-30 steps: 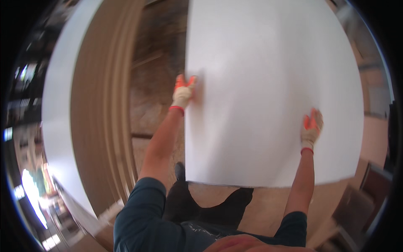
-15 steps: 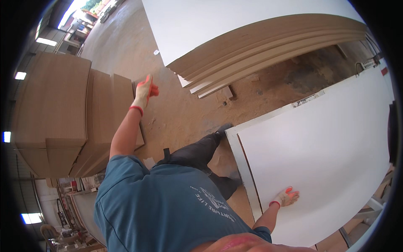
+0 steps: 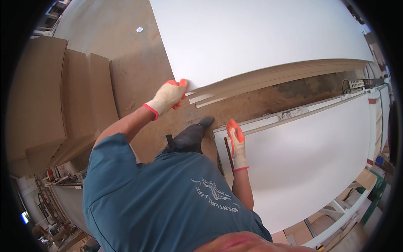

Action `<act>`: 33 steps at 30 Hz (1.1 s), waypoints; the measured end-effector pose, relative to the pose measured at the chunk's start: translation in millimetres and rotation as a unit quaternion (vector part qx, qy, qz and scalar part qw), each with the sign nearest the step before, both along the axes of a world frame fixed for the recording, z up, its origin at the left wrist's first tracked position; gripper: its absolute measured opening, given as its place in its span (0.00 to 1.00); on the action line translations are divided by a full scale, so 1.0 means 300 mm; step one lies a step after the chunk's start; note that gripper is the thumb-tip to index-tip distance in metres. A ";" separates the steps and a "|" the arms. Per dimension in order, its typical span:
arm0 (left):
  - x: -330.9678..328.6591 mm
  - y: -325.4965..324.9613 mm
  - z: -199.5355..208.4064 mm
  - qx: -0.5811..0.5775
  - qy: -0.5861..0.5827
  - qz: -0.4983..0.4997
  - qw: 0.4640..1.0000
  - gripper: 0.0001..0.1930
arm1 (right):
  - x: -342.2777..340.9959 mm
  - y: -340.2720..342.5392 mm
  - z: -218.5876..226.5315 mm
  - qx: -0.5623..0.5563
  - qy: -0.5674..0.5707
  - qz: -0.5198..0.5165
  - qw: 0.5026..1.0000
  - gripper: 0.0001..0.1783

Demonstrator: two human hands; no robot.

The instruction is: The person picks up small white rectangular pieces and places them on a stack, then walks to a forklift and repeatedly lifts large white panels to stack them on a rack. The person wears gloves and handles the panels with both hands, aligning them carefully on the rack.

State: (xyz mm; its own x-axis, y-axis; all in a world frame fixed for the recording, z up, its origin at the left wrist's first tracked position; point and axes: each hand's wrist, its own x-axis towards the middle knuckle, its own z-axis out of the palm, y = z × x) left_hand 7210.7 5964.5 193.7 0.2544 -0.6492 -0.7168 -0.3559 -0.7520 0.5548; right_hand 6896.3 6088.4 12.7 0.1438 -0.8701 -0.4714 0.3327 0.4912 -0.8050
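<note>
A: Where do we have the white board (image 3: 260,38)?
B: On top of the stack of brown-edged boards (image 3: 277,78), ahead of us, its near corner right at our left hand (image 3: 168,95).
A: How does it lie from that grip?
B: Its near edge runs off to our right; a side goes forward out of view, so we can't settle its long axis.
A: Is that grip holding it?
B: It's narrow, thumb at the corner, fingers curled, but we can't tell whether they pinch.
A: And our right hand (image 3: 237,143)?
B: Farther from the board, fingers straight, carrying nothing, by the corner of the worktop (image 3: 221,140) under another white sheet (image 3: 306,155). Brown panels (image 3: 37,96) sit to our left.
</note>
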 end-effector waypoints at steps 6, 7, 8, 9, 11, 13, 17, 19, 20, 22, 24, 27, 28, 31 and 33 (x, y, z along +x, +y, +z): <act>-0.016 0.100 -0.164 0.085 0.302 0.003 0.950 0.32 | 0.414 -0.362 0.288 0.041 -0.281 -0.033 0.958 0.34; -0.015 0.102 -0.202 0.011 0.346 -0.040 0.937 0.31 | 0.437 -0.386 0.299 0.069 -0.287 -0.034 0.955 0.32; -0.014 0.097 -0.232 -0.052 0.371 -0.075 0.924 0.31 | 0.457 -0.398 0.306 0.049 -0.272 -0.041 0.960 0.29; -0.011 0.102 -0.251 -0.133 0.395 -0.106 0.903 0.31 | 0.465 -0.405 0.319 0.041 -0.267 -0.032 0.962 0.27; -0.030 0.107 -0.257 -0.130 0.425 -0.057 0.894 0.30 | 0.445 -0.401 0.366 0.062 -0.311 0.016 0.948 0.22; -0.086 0.138 -0.224 -0.105 0.418 -0.012 0.902 0.29 | 0.414 -0.350 0.425 0.087 -0.259 -0.095 0.957 0.21; -0.270 0.314 -0.112 -0.091 0.432 -0.070 0.895 0.28 | 0.228 -0.167 0.522 -0.001 -0.199 -0.051 0.979 0.23; -0.380 0.420 -0.085 -0.051 0.411 -0.186 0.891 0.25 | 0.089 -0.012 0.467 0.002 -0.187 -0.133 0.973 0.21; -0.417 0.469 -0.089 -0.008 0.388 -0.264 0.883 0.24 | 0.003 0.080 0.417 0.006 -0.139 -0.166 0.976 0.19; -0.442 0.568 -0.117 -0.053 0.337 -0.409 0.847 0.22 | -0.193 0.265 0.304 0.015 -0.010 -0.248 0.969 0.15; -0.405 0.629 -0.144 -0.112 0.351 -0.413 0.833 0.21 | -0.422 0.487 0.239 0.009 -0.014 -0.330 0.944 0.14; -0.224 0.617 -0.137 -0.258 0.393 -0.163 0.868 0.20 | -0.680 0.895 0.231 -0.120 0.087 -0.380 0.913 0.23; -0.146 0.584 -0.119 -0.325 0.380 -0.071 0.863 0.20 | -0.733 1.012 0.240 -0.149 0.042 -0.429 0.890 0.26; 0.102 0.457 -0.045 -0.496 -0.055 0.003 0.866 0.27 | -0.774 1.200 0.252 -0.154 -0.260 -0.587 0.751 0.31; 0.230 0.426 -0.033 -0.459 -0.365 -0.016 0.810 0.35 | -0.735 1.227 0.238 -0.147 -0.257 -0.622 0.725 0.31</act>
State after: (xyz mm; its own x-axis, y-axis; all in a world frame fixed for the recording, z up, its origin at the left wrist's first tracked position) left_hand 7279.8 6092.2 183.7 0.3650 -0.8379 0.4058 -0.8525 -0.1257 0.5073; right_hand 6675.8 6456.6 84.0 -0.7466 -0.5302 -0.4018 0.6649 -0.6132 -0.4264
